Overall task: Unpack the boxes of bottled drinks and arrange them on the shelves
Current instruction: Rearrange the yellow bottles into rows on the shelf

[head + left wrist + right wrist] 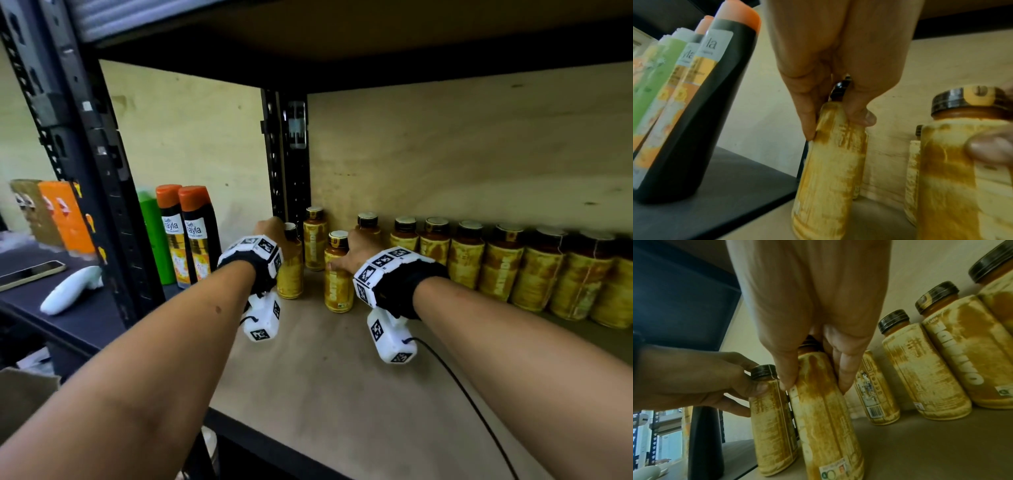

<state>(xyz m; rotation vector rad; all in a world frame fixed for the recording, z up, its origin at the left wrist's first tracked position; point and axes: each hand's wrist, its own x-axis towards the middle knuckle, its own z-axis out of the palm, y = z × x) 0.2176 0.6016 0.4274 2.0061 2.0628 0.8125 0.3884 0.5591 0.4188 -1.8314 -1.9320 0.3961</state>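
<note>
**Two bottles held upright on the shelf**

While both forearms reach in from the bottom of the head view, each hand grasps one yellow-labelled bottle standing on the plywood shelf (325, 394). The right hand (356, 250), just right of frame centre, has thumb and fingers curled round the shoulder of the right bottle (338, 274), which stands nearest, its dark cap showing beside the hand. The right wrist view shows the fingertips (844, 382) pressed to the label just under the neck. The left hand (270, 228), a little left of centre, grips the left bottle (290, 270) the same way from above; in the left wrist view the thumb (863, 118) and a finger pinch its shoulder. The two bottles stand side by side, close but whether they touch cannot be told.

Behind them, between the hands, a third bottle (315, 240) stands at the back corner by the black post (286, 154). From there a row of bottles (496, 260) runs along the back wall to the right edge of the frame, upright and packed close.

At left, past the front upright, two black orange-capped bottles (191, 236) and a green one (154, 236) stand on a dark surface. Further left lie a phone (30, 274) and a white object (68, 291), with orange packs (65, 216) at the far left edge.
</note>
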